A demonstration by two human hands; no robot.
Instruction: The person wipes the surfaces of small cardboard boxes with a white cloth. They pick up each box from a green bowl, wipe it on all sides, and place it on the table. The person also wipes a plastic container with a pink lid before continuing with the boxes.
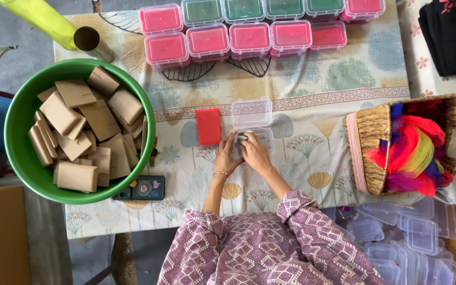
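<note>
Both hands meet over a small clear plastic box (253, 138) in the middle of the table. The left hand (228, 155) cups its near-left side and the right hand (256, 153) covers its near-right side, fingers curled around the tray and a small pale item between them that is too covered to identify. The box's hinged lid (252, 112) stands open on the far side. A red pad (208, 126) lies just left of the box, apart from the fingers. The patterned tablecloth (312, 105) is bare to the right up to the wicker basket (368, 153) of coloured feathers. The green bowl (19, 132) of tan cardboard boxes sits well left, a phone (143, 188) beside it. Filled boxes (249, 38) line the far edge, partly cut off.
</note>
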